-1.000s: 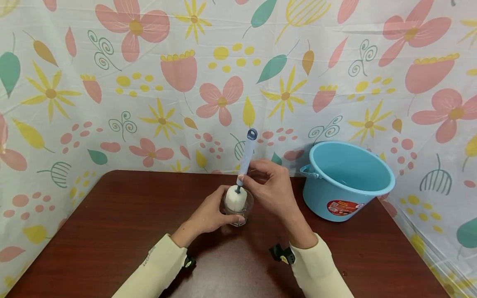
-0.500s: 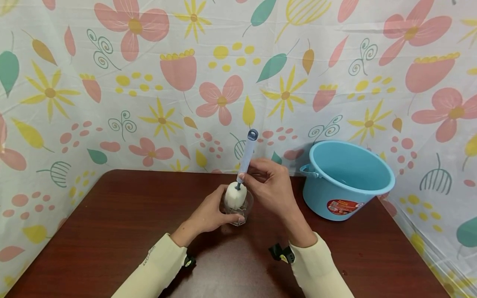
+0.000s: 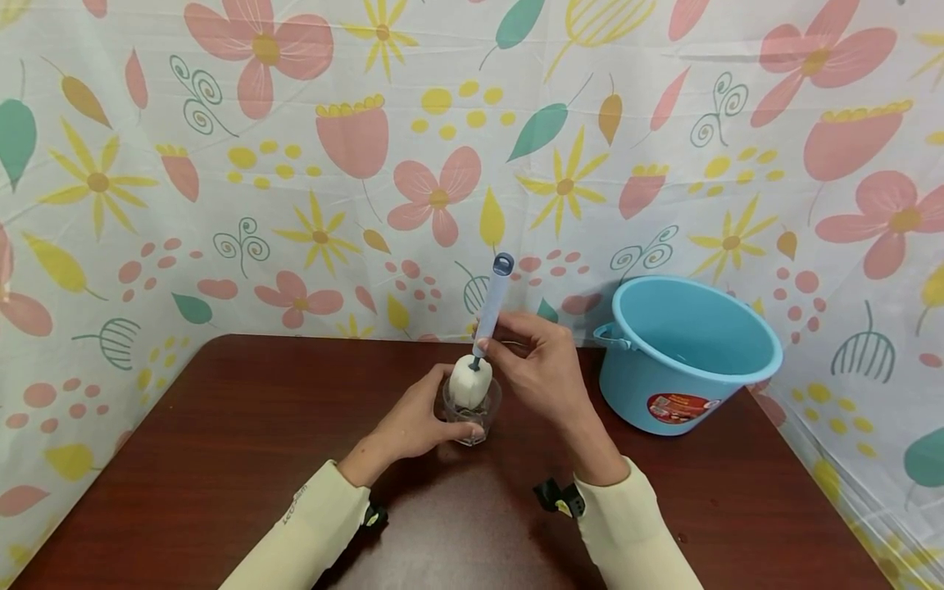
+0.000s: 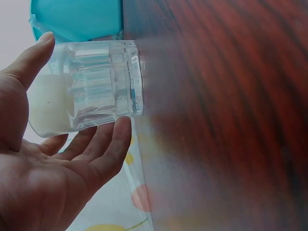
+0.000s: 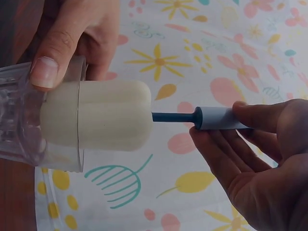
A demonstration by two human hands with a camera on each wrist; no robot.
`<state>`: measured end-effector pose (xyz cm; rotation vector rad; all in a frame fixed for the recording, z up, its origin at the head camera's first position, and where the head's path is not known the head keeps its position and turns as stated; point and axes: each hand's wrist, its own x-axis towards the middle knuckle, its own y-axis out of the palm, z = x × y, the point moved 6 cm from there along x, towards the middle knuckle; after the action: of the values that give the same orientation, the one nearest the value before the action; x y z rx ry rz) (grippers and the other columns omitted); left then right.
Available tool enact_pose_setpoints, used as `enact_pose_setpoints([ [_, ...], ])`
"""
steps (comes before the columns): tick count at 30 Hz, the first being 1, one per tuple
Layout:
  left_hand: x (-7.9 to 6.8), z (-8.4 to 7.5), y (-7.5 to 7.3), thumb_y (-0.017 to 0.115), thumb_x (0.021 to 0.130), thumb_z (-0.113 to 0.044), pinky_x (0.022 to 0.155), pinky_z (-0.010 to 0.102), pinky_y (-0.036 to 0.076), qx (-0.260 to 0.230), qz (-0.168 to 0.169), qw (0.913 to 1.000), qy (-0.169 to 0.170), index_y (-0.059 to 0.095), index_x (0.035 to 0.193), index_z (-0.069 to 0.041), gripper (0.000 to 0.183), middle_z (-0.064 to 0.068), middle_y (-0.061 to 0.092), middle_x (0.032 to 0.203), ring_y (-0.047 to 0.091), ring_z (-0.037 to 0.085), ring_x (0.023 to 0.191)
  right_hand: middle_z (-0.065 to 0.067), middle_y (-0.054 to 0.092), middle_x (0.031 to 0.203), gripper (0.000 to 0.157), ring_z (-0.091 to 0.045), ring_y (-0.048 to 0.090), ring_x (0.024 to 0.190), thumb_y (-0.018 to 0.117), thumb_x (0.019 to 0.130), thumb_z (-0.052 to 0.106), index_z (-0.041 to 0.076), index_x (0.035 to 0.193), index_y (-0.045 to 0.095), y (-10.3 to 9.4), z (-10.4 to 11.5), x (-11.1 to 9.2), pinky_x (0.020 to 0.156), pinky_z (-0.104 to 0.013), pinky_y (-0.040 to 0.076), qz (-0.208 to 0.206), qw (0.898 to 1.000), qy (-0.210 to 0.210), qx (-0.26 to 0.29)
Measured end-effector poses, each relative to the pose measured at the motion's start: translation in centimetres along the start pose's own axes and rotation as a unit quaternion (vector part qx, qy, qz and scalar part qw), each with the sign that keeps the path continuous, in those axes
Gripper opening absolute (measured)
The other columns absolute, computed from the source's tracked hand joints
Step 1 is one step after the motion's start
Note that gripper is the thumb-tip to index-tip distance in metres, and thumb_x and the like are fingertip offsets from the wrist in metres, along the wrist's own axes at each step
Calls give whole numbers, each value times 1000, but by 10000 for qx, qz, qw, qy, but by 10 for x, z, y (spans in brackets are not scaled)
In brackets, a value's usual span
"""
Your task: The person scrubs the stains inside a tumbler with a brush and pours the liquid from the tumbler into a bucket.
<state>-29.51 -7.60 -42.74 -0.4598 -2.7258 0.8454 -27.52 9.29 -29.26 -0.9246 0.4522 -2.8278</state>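
Observation:
A clear glass cup [image 4: 94, 89] stands upright on the table, and my left hand [image 3: 410, 422] grips its side with thumb and fingers on opposite sides. Inside its mouth sits the white sponge head [image 5: 115, 115] of a bottle brush, partly above the rim. The brush's light blue-grey handle [image 3: 490, 307] leans slightly right, ending in a dark hanging loop [image 3: 504, 263]. My right hand [image 3: 542, 369] pinches the handle's lower end between thumb and fingers, just above the dark shaft [image 5: 173, 117]. In the left wrist view, the sponge shows through the upper glass, well above the base.
A light blue bucket [image 3: 652, 393] with a red label stands at the back right of the dark wooden table [image 3: 243, 459]. Behind the table hangs a floral cloth [image 3: 442, 98]. Black straps [image 3: 560, 498] circle both wrists.
My right hand has raised the brush slightly, so more of the sponge shows above the glass rim. The left hand and glass have stayed in place.

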Motion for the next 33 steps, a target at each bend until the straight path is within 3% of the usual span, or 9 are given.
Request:
enact_pose_setpoints([
  [16,1,1,0,88,74,-51,106,42,45,41,27,9999,-104,42,145,-22,90,-5,57,136,56,14,123,-9,73,109,28,-23,73,102,72,91,0,11,117,75,-2,2,1,87,-32,59,10,9999,-158,16],
  [33,0,-1,1,89,74,-48,105,41,45,4,17,10000,-14,43,143,-23,86,-6,57,135,57,14,121,-5,74,112,31,-17,72,102,73,91,0,12,119,75,-3,8,0,86,-31,59,-80,9986,-299,-423],
])
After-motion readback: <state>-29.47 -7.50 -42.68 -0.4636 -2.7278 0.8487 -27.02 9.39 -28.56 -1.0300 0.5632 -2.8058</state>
